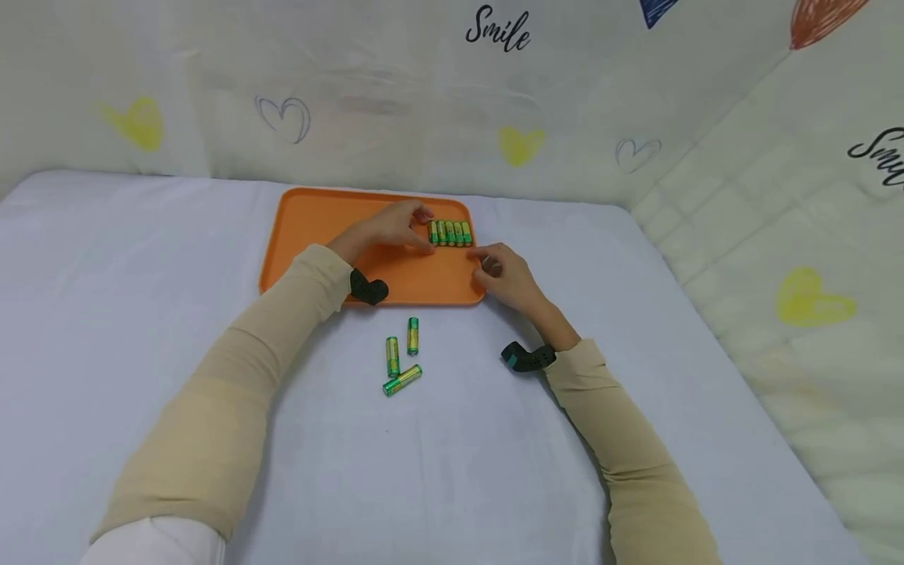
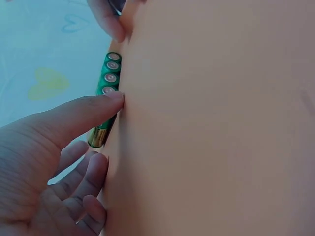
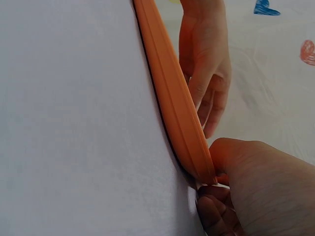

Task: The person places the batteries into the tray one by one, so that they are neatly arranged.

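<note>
Several green-and-gold batteries [image 1: 450, 233] lie side by side in a row in the right part of an orange tray [image 1: 325, 208]. My left hand [image 1: 391, 224] is at the row's left end, thumb by the near ends and index finger by the far ends. In the left wrist view the thumb [image 2: 93, 110] crosses in front of a battery's end, with the other fingers [image 2: 96, 174] loosely bent. My right hand [image 1: 508, 275] is over the tray's right rim, its bent fingertips beside the row's right end. Nothing shows in its grasp.
Three loose batteries lie on the white cloth in front of the tray: one upper [image 1: 413, 336], one to its left [image 1: 392, 357], one slanted [image 1: 402, 380]. A decorated cloth wall [image 1: 395, 86] rises behind the table, another [image 1: 791, 235] at the right.
</note>
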A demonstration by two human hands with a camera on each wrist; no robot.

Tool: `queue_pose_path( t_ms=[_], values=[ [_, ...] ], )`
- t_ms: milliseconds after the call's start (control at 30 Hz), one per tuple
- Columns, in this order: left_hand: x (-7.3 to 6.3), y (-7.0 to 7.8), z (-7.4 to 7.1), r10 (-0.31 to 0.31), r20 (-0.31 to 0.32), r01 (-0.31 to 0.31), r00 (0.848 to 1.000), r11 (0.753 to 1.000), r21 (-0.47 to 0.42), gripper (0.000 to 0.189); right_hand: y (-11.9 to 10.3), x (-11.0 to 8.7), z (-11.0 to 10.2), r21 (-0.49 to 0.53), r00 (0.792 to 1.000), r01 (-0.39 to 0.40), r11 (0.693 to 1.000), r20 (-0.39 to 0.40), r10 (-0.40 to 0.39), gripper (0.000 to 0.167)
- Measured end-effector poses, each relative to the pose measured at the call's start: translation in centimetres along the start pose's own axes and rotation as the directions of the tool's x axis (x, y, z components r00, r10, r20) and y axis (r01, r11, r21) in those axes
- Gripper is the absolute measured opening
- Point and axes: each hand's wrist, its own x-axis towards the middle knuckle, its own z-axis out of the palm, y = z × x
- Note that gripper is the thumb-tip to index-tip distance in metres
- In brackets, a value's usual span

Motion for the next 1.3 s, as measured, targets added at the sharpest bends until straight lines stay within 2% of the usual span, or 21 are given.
queue_pose_path(
  t_ms=[300,500,767,1167,1300],
  values=[
    [-1.0,0.4,-0.5,-0.022,0.028,0.023,0.999,1.000,-0.019,0.074,-0.2,-0.1,0.2,0.001,1.000,-0.010,1.000,-0.003,0.010,0.035],
    [-1.3,0.3,-0.8,-0.047,0.038,0.047,0.998,0.999,0.003,0.072,-0.3,-0.1,0.5,0.007,1.000,-0.022,1.000,-0.002,0.022,0.036],
    [-1.9,0.5,-1.1,-0.033,0.079,0.031,0.996,0.999,0.031,0.064,-0.2,-0.1,0.3,-0.016,0.999,-0.039,0.999,0.003,0.039,0.036],
    [-2.9,-0.7,-1.5,-0.017,0.074,0.017,0.997,1.000,-0.002,0.063,-0.2,0.1,0.2,-0.009,0.999,-0.041,0.999,0.010,0.041,0.036],
    [-3.5,-0.9,-1.6,-0.007,0.069,0.006,0.998,1.000,0.014,0.058,-0.1,0.2,0.4,-0.014,0.999,-0.051,0.999,0.010,0.051,0.036]
  ],
)
